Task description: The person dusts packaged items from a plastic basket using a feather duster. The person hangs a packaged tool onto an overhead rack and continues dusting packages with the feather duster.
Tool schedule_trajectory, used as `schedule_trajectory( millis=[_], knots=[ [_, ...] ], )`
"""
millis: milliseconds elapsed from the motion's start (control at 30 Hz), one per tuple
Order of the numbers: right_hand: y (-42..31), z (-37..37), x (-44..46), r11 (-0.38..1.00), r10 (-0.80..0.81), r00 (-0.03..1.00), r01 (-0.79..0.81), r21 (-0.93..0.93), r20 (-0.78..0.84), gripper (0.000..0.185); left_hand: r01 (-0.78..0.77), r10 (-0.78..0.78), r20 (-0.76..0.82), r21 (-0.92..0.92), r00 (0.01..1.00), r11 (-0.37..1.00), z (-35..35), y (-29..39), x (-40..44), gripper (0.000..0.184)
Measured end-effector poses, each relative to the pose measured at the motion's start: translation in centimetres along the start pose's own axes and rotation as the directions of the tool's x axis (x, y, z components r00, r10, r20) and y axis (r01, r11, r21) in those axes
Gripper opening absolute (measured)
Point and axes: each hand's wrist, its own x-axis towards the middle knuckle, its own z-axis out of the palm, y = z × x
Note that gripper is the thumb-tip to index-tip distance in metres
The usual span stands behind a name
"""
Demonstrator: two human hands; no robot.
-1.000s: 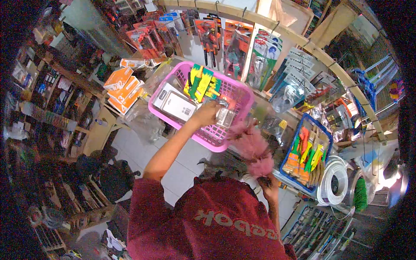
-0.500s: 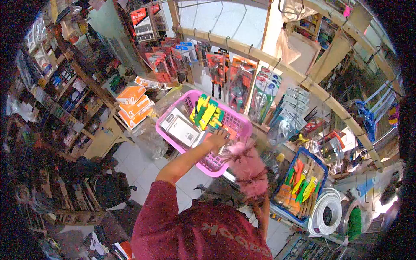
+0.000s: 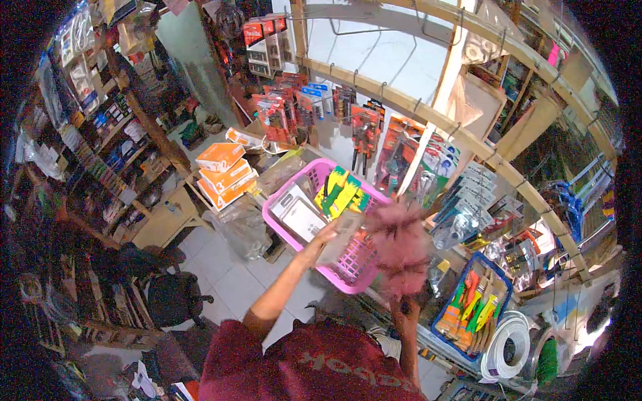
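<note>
My left hand (image 3: 319, 247) is closed on a flat greyish pack (image 3: 340, 240) over the pink basket (image 3: 286, 238). Inside the basket lie yellow and green gloves (image 3: 342, 192) and white packaged items (image 3: 298, 215). On the right, my right hand (image 3: 405, 310) is wrapped round the lower end of a pink feather duster (image 3: 400, 250). The duster's fluffy head is blurred and stands beside the basket's right side, covering part of it.
Orange boxes (image 3: 224, 175) are stacked left of the basket. A blue tray (image 3: 438, 325) of paint brushes and a white hose coil (image 3: 506, 345) are at the right. Packaged tools (image 3: 366, 134) hang behind, under a wooden rail (image 3: 401, 97). A dark chair (image 3: 175, 299) stands lower left.
My left hand has drawn back from inside the basket, with the greyish pack now showing in it. The duster has shifted beside the basket. The whole view has also moved.
</note>
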Motion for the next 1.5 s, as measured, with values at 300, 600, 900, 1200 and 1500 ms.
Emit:
schedule_trajectory(
  millis=[300, 600, 900, 1200, 1500],
  knots=[
    [-6.0, 8.9, -1.2, 0.75, 0.302, 0.953, -0.224, 0.622, -0.021, 0.019, -0.125, -0.031, -0.308, -0.474, 0.951, 0.871, -0.4, 0.6, -4.5, 0.06],
    [-5.3, 13.3, -3.4, 0.971, 0.062, 0.99, -0.088, -0.221, -0.125, 0.011, -0.192, 0.073, -0.237, -0.534, 0.969, 0.823, -0.1, 3.0, -4.2, 0.068],
    [-5.0, 16.6, -4.4, 0.949, 0.258, 0.881, -0.308, -0.067, -0.396, 0.016, 0.06, -0.167, -0.257, -0.379, 0.952, 0.924, 0.0, 3.0, -4.1, 0.069],
    [-3.3, 15.8, -4.6, 0.917, 0.271, 0.835, -0.375, -0.135, -0.48, 0.018, 0.131, -0.121, 0.05, -0.39, 0.991, 0.911, -1.7, -0.5, -3.4, 0.072],
    [-6.1, 12.9, -3.8, 0.952, 0.015, 0.885, -0.155, -0.265, -0.466, 0.019, 0.007, -0.033, -0.047, -0.475, 0.998, 0.88, 2.7, 0.3, -2.0, 0.061]
  ],
)
